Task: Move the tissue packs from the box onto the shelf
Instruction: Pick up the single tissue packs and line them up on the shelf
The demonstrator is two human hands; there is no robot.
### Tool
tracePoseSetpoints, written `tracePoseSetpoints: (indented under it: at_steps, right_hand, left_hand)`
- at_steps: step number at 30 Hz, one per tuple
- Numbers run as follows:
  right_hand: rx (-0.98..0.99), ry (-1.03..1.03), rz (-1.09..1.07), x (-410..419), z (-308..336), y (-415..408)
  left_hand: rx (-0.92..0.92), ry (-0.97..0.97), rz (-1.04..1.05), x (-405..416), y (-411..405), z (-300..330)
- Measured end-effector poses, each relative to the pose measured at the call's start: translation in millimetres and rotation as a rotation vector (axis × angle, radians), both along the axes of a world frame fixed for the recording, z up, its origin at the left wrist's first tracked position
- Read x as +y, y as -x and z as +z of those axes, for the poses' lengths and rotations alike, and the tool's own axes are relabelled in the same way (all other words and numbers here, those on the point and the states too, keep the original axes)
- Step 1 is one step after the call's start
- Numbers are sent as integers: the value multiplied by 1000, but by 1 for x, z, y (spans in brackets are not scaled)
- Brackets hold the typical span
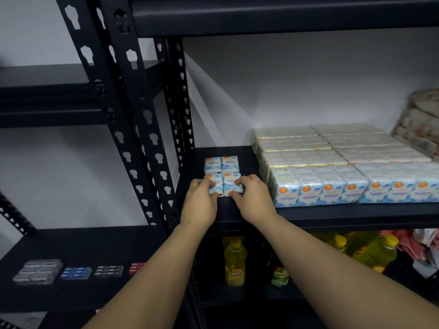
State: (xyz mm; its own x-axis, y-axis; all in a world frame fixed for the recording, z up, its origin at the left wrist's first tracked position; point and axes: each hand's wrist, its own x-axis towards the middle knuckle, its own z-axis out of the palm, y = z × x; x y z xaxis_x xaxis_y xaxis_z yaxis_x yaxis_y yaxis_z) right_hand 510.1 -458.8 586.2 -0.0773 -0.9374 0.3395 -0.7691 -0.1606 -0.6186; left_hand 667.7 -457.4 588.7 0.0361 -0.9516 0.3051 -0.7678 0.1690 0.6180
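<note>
Two packs in hand: one tissue pack (215, 185) is gripped by the left hand (202, 203), another (232, 185) by the right hand (253, 200), fingers curled over each.
Place: centre of the frame, on the shelf (332, 212), just before two rear packs (222, 163).
Advice: both should be slid back flush, kept square, then released together.
Box: not seen.

Both hands (202, 200) (251, 198) grip tissue packs (225, 186) on shelf (332, 213).
</note>
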Motion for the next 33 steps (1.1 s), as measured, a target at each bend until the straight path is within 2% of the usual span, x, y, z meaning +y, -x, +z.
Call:
tracePoseSetpoints:
  at_steps: [24,33]
  right_hand:
    - [-23,8,-24,-11,0,-3]
    - [-25,-18,-23,-1,7,-3]
  left_hand:
    - [21,12,5,-24,-1,-5]
    - [52,45,-5,-6,0,-1]
